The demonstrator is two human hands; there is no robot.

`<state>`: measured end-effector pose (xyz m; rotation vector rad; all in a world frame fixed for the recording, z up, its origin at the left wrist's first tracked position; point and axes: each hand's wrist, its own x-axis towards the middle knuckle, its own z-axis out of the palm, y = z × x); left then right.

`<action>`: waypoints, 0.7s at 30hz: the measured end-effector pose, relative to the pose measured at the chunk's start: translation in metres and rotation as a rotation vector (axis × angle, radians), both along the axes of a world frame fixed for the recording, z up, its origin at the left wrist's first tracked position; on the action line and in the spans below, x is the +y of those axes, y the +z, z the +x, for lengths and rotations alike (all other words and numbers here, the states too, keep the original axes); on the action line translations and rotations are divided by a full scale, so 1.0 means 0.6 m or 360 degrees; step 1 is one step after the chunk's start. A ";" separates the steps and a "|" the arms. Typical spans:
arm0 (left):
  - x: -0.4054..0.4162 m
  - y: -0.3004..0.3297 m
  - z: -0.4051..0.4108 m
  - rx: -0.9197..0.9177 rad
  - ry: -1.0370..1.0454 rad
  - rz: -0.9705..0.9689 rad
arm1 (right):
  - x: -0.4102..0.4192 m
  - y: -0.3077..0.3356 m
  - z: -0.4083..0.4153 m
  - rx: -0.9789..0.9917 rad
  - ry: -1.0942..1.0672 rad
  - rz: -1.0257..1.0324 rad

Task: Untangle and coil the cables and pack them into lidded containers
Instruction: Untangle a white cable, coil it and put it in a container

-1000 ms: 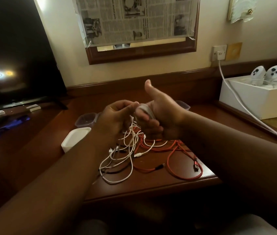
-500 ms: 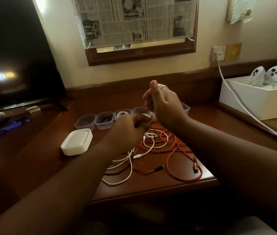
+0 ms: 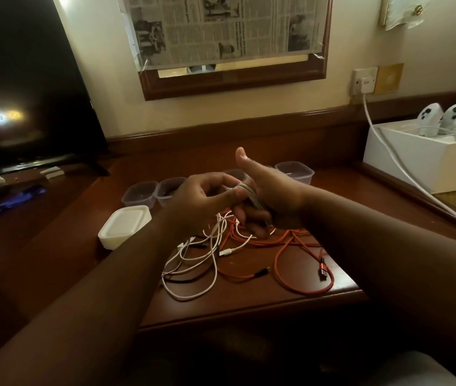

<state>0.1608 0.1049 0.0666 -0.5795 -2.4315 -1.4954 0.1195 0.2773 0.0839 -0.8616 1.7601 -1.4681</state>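
A white cable (image 3: 250, 196) is wound in loops round the fingers of my right hand (image 3: 271, 196), whose thumb points up. My left hand (image 3: 201, 199) pinches the same cable just beside those loops. Its loose length hangs down into a tangle of white cables (image 3: 193, 257) on the wooden desk (image 3: 249, 302). Red cables (image 3: 302, 263) lie spread to the right of the tangle, and a black cable (image 3: 182, 280) runs under the white ones. Behind my hands stands a row of clear containers (image 3: 139, 193), partly hidden. A white lidded container (image 3: 125, 227) sits to the left.
A dark television (image 3: 20, 87) stands at the back left. At the right a white box (image 3: 427, 154) holds two white controllers, and a white power lead (image 3: 405, 174) runs from the wall socket (image 3: 364, 80) across the desk's right edge.
My right hand has come back down with its thumb up after rising and turning over. My left hand has risen from the tangle to meet it at the wound loops.
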 end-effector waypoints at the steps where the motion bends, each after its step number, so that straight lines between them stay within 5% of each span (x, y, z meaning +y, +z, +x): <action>1: 0.000 -0.003 -0.004 0.0029 0.0038 -0.0070 | -0.002 -0.002 0.002 0.0025 -0.0103 0.0027; 6: 0.003 -0.020 -0.029 0.0257 0.0175 -0.0302 | -0.028 -0.030 0.002 0.0136 -0.0664 -0.0033; 17: 0.010 -0.063 -0.094 0.0384 0.0330 -0.0378 | -0.041 -0.085 -0.072 0.0167 -0.1106 -0.0448; 21: 0.017 -0.088 -0.130 0.0212 0.0366 -0.0227 | -0.038 -0.105 -0.117 0.0438 -0.1132 -0.0418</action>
